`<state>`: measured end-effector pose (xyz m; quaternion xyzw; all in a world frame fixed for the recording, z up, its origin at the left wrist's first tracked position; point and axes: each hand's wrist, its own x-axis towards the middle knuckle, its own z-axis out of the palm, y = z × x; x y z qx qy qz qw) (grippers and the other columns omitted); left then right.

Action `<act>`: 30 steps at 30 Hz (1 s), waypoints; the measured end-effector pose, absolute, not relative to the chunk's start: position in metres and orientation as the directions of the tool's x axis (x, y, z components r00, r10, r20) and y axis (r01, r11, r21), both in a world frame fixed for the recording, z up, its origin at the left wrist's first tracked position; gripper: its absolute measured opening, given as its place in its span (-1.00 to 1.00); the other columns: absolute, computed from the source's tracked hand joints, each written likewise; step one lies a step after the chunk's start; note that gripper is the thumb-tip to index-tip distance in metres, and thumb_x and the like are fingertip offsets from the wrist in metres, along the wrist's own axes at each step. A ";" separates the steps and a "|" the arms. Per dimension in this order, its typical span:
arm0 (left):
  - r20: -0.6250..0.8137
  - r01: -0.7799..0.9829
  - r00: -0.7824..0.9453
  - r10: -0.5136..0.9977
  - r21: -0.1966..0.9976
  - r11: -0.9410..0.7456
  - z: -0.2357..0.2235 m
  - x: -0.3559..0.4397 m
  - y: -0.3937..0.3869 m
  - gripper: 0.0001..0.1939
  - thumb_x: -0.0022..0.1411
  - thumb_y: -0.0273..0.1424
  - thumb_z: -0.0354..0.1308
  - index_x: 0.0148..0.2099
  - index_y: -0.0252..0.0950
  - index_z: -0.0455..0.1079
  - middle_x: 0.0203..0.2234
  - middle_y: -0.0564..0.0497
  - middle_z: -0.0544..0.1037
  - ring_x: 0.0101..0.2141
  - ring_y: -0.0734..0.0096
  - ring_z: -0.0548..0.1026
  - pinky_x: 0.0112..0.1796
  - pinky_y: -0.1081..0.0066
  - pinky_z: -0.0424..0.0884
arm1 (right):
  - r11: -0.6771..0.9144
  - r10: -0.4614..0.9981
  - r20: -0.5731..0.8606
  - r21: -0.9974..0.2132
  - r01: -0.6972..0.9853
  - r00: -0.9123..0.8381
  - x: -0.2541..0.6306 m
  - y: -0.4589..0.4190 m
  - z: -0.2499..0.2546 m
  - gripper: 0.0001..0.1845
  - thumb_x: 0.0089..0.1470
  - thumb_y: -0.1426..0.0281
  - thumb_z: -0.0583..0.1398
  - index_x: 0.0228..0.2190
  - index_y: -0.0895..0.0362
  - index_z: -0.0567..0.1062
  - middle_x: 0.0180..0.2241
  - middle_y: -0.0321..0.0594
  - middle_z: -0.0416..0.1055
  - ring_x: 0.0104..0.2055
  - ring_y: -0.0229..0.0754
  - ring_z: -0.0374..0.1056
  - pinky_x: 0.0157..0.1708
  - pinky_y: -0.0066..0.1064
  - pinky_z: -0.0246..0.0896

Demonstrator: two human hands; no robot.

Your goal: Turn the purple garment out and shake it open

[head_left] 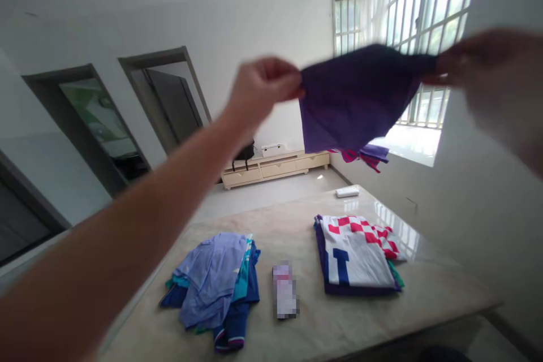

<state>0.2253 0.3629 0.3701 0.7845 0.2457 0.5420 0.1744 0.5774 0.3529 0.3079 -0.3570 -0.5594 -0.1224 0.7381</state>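
I hold a purple garment (354,99) up in the air, stretched between both hands, with a red-and-white checked part hanging at its lower edge. My left hand (263,87) pinches its left corner. My right hand (487,68), blurred by motion, grips its right corner in front of the window. Below on the marble table (424,300) lies a folded stack of shirts (360,254) topped by a white one with red checks and a blue mark. A loose heap of blue and lilac clothes (216,285) sits to the left.
A small blurred-out white object (285,289) lies between the two piles. A white remote-like item (347,192) rests at the table's far edge. A low cream cabinet (275,167) stands against the back wall, barred windows (424,17) at the right, dark doorways at the left.
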 end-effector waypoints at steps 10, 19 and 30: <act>0.245 0.518 0.394 0.886 0.737 -0.434 -0.088 0.237 0.270 -0.80 0.19 -0.58 0.11 -0.26 -0.31 0.55 -0.29 -0.13 0.66 -0.22 0.12 0.62 -0.14 0.20 0.52 | 0.046 0.903 0.238 -0.881 0.470 0.357 0.570 0.215 -0.136 -0.54 -0.17 -0.12 0.33 -0.41 -0.03 0.73 -0.35 -0.20 0.68 -0.26 0.14 0.63 -0.29 -0.29 0.55; 0.188 0.487 0.379 0.906 0.792 -0.368 -0.148 0.218 0.187 -0.77 0.33 -0.57 0.04 -0.16 -0.22 0.51 -0.24 -0.02 0.60 -0.18 0.29 0.58 -0.10 0.37 0.44 | -0.031 0.919 0.136 -0.910 0.414 0.369 0.585 0.144 -0.150 -0.60 -0.19 -0.06 0.38 -0.40 -0.06 0.74 -0.29 -0.22 0.68 -0.17 0.08 0.63 -0.11 -0.37 0.55; 0.363 0.309 0.296 0.883 0.839 -0.448 -0.050 0.207 0.215 -0.82 0.35 -0.50 0.14 -0.10 -0.23 0.56 -0.28 -0.02 0.69 -0.33 0.35 0.67 -0.24 0.41 0.58 | 0.040 0.865 0.254 -0.895 0.445 0.434 0.555 0.133 -0.044 -0.73 -0.29 -0.03 0.40 -0.51 -0.19 0.71 -0.49 -0.30 0.64 -0.41 0.12 0.61 -0.34 -0.28 0.60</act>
